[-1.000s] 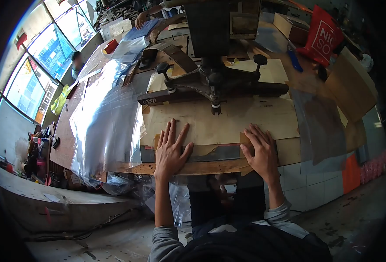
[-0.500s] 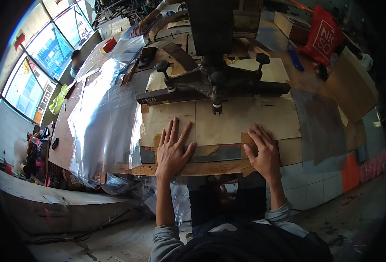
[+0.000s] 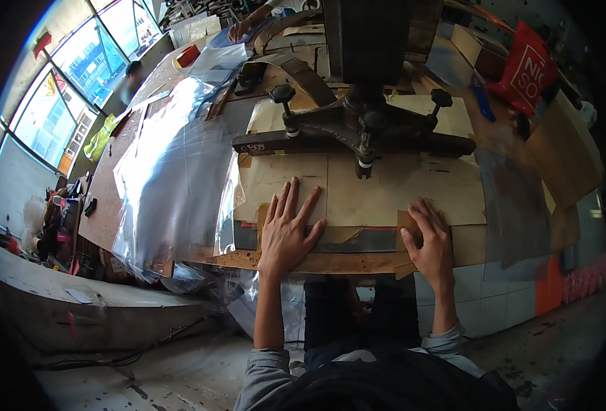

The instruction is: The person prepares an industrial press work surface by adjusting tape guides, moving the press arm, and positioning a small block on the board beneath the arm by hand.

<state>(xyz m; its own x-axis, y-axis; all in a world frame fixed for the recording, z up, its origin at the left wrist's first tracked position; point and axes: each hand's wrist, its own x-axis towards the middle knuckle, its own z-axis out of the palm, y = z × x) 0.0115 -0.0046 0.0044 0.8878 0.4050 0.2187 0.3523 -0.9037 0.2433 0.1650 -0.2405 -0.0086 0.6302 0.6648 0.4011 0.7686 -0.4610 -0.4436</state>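
Note:
My left hand [image 3: 289, 231] lies on the front part of a tan board [image 3: 392, 188], its fingers spread and the thumb out to the side. On the right, my right hand [image 3: 431, 243] rests near the board's front edge with fingers outstretched, touching a piece of brown tape or card [image 3: 405, 220]. Neither hand holds anything. Between them runs a dark grey strip [image 3: 375, 240] along the front edge. Just beyond my fingers, a machine's heavy dark bar [image 3: 419, 145] spans the board, carried by a bracket with black knobs [image 3: 282, 94]. What lies under the bar is hidden.
Clear plastic sheets [image 3: 172, 185] spread over the table's left side, and another sheet [image 3: 515, 212] hangs at its right edge. A red bag [image 3: 526, 72] and a cardboard box [image 3: 477, 51] stand at the back right. Another person's hand [image 3: 240, 30] is at the far side.
The whole view has shifted slightly, so the table and machine appear further right. My hands stay flat in nearly the same places on the board.

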